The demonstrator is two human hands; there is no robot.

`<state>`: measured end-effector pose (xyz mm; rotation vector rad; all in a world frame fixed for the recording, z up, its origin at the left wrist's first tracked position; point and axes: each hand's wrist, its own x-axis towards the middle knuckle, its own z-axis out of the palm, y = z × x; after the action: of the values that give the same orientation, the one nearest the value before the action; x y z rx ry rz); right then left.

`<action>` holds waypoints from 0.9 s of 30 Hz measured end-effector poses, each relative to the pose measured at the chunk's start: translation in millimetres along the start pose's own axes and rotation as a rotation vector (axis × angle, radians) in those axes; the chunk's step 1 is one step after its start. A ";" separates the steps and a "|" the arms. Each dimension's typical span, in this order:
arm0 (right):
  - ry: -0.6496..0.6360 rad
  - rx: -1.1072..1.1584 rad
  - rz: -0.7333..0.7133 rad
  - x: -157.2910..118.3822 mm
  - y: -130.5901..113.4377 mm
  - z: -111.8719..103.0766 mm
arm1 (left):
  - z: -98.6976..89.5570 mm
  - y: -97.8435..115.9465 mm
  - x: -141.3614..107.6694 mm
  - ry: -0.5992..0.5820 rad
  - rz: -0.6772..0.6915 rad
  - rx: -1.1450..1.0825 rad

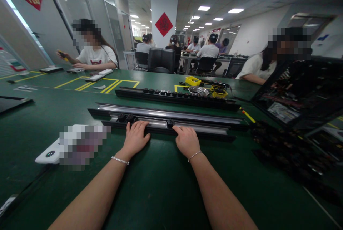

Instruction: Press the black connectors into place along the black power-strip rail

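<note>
A long dark metal rail (209, 130) with a shiny inner channel lies across the table in front of me. My left hand (136, 137) rests on its near edge, fingers spread, with the thumb pointing right. Just beyond those fingers, two small black blocks (130, 118) sit at the rail's left part. My right hand (187, 140) is closed, its fingers bent and pressed together at a single black block (170, 123) in the channel. An index fingertip meets that block's right side; the thumb is hard to make out.
Behind lie a second rail (171, 113) and a third rail (214, 104) with a row of black pieces. A white phone-like device (50, 153) is at left, a dark pile of parts (284, 151) at right. Yellow trays (193, 81) and a metal bowl (198, 91) stand farther back. People sit around.
</note>
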<state>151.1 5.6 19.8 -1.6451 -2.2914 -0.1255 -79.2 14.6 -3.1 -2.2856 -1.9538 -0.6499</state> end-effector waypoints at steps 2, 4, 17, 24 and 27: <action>-0.004 -0.005 0.002 -0.4 1.0 -0.1 | -1.3 1.3 0.2 0.001 -0.001 0.007; -0.004 -0.003 0.002 -0.5 1.3 -0.3 | -2.3 2.0 0.3 0.001 -0.003 0.011; -0.002 0.002 0.045 -3.1 5.5 -1.5 | -0.7 -0.9 -0.1 -0.005 0.000 0.003; -0.058 -0.006 0.091 -4.1 6.9 -6.3 | -1.4 -0.1 0.3 -0.011 -0.005 0.001; -0.077 -0.008 0.100 -4.0 6.0 -7.2 | -2.1 0.5 0.5 -0.016 -0.011 0.006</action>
<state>159.4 2.2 24.7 -1.7941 -2.2607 -0.0500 -79.2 14.3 -0.9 -2.2853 -1.9738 -0.6276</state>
